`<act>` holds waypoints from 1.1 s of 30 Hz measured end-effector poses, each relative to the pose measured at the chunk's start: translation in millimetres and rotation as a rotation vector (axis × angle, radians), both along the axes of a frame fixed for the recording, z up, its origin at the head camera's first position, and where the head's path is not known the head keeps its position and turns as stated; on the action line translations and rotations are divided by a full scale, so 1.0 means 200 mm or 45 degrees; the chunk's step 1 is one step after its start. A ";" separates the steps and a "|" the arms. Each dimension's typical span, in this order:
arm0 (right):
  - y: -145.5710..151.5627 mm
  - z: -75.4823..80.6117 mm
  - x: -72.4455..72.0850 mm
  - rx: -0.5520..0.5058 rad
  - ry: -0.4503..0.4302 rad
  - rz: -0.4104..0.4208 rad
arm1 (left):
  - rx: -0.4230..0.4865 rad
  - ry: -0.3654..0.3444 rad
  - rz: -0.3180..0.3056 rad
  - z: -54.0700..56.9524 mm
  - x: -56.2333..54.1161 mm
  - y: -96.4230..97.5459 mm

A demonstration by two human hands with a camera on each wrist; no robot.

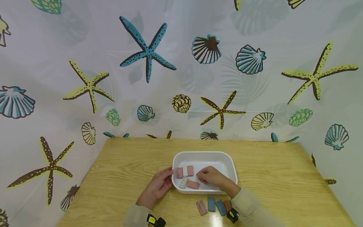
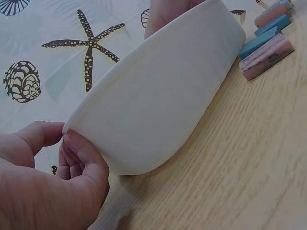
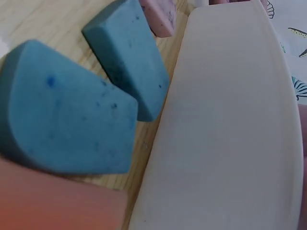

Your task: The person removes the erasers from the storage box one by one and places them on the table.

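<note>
My left hand (image 1: 159, 186) is at the left end of a white plastic tub (image 1: 232, 164). In the left wrist view, the thumb and fingers of that hand (image 2: 72, 177) pinch the tub's rim. My right hand (image 1: 211, 176) reaches inside over the tub's floor, its fingers bent downward; I cannot tell whether they hold anything. Left of its fingertips lie several erasers: a pink eraser (image 1: 193, 184) and a white eraser (image 1: 184, 183) in front, with another pink eraser (image 1: 190, 171), a white one and a smaller pink one (image 1: 179, 172) behind.
On the wooden table (image 1: 127, 160), in front of the tub, lie a speckled pink eraser (image 1: 202, 207), two blue erasers (image 1: 211, 204) and an orange eraser (image 1: 227, 205) partly covered by the right wrist. A curtain (image 1: 184, 78) with starfish and shells surrounds the table.
</note>
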State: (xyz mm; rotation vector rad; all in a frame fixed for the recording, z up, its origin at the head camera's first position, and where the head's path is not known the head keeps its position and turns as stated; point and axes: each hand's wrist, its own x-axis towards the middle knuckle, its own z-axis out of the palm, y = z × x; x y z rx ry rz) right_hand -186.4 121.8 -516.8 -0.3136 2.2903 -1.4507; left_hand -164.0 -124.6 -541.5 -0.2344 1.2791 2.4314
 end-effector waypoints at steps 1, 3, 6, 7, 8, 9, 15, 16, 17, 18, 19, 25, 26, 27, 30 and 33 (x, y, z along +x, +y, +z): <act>-0.01 0.00 0.00 0.015 0.005 0.011 | -0.006 0.000 0.002 0.00 0.00 0.00; -0.02 0.00 0.00 0.057 0.019 0.032 | -0.013 -0.002 0.004 0.00 0.00 0.00; -0.05 -0.01 0.00 0.145 0.052 0.061 | -0.008 -0.008 0.009 0.00 0.01 0.00; -0.06 -0.01 -0.01 0.169 0.053 0.066 | -0.006 -0.007 0.009 -0.01 0.01 0.00; -0.07 -0.02 -0.01 0.192 0.059 0.078 | -0.002 -0.004 0.009 -0.01 0.01 0.00; -0.07 -0.02 0.00 0.209 0.062 0.090 | 0.001 -0.004 0.009 -0.01 0.01 0.00; -0.12 -0.02 0.01 0.267 0.068 0.171 | 0.005 -0.001 0.013 -0.01 0.01 0.01; -0.13 -0.02 0.01 0.279 0.078 0.183 | 0.004 -0.002 0.013 -0.01 0.01 0.01; -0.14 -0.02 0.01 0.298 0.098 0.197 | 0.001 0.000 0.013 -0.01 0.01 0.01; -0.14 -0.02 0.02 0.307 0.117 0.211 | 0.000 0.002 0.014 0.00 0.01 0.01; -0.15 -0.02 0.02 0.315 0.140 0.223 | -0.003 0.003 0.013 0.00 0.01 0.01; -0.17 0.01 0.04 0.350 0.248 0.261 | -0.004 -0.018 0.018 0.00 0.00 0.01; -0.17 0.01 0.05 0.357 0.260 0.265 | -0.004 -0.020 0.020 0.00 0.00 0.01; -0.17 0.01 0.05 0.360 0.271 0.269 | -0.005 -0.020 0.019 0.00 0.00 0.01; -0.18 0.01 0.04 0.372 0.305 0.289 | -0.010 -0.019 0.021 0.00 0.01 0.01; -0.18 0.01 0.04 0.391 0.333 0.313 | -0.012 -0.016 0.018 0.00 0.01 0.00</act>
